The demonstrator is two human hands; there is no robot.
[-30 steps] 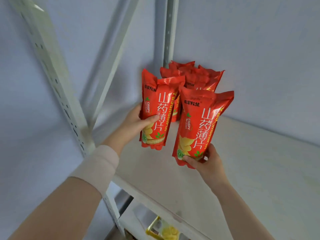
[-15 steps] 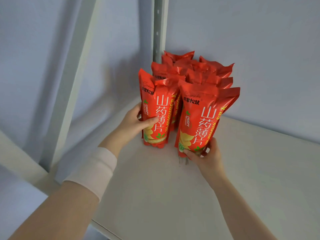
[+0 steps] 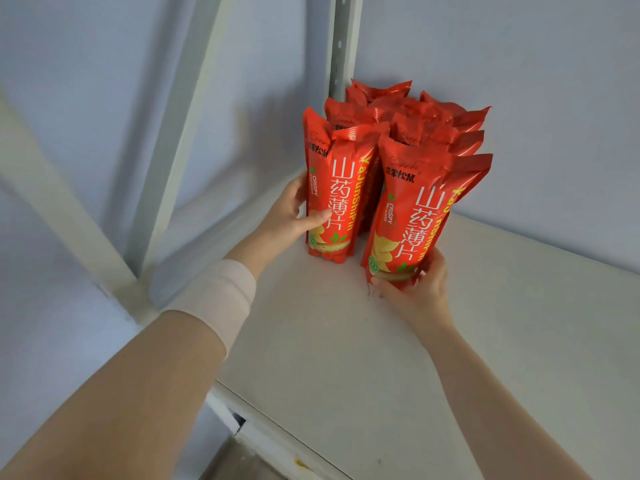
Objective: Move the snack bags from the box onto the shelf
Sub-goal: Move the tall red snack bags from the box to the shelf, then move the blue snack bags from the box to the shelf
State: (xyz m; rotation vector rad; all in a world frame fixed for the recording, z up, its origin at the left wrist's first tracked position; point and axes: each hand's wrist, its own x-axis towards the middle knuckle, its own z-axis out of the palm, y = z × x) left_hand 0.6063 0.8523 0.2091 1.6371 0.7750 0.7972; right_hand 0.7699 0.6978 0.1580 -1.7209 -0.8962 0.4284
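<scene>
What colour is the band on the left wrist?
Pale pink-beige wrist band, clearest in the head view.

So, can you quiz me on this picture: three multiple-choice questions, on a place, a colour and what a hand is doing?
1. Where on the shelf do the rear bags stand?
A. back corner, by the post
B. front edge
C. far right end

2. What colour are the bags?
A. blue
B. red
C. green

3. What is the left hand doing?
A. hanging free
B. lying flat on the shelf
C. gripping a bag

Key: 1 A, they cluster against the post; 2 B, every wrapper is red; 3 C, its thumb curls across the left front bag; the right hand grips the right front bag.
</scene>
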